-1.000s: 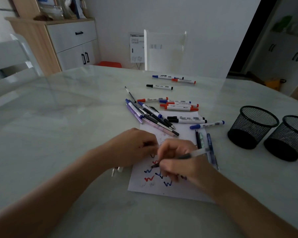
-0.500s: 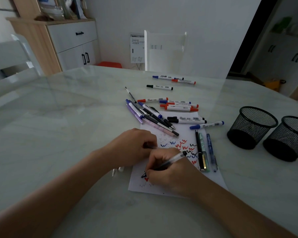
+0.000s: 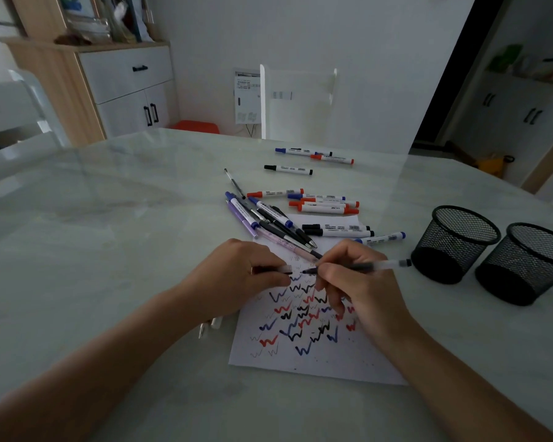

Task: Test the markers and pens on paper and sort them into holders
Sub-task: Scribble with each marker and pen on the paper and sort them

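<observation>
A white paper sheet covered in red, blue and black squiggles lies on the table. My right hand grips a clear-barrelled pen held level above the sheet, its tip pointing left. My left hand pinches the pen's cap, whose open end faces the tip a short gap away. Beyond the hands lie several markers and pens in a loose pile. Two black mesh holders stand at the right.
Three more markers lie further back on the marble table. A small white object peeks out under my left wrist. White chairs stand at the far side and at the left.
My right hand has lifted the pen off the lower part of the sheet and turned it level, tip towards the cap in my left hand. The view has tilted slightly.
</observation>
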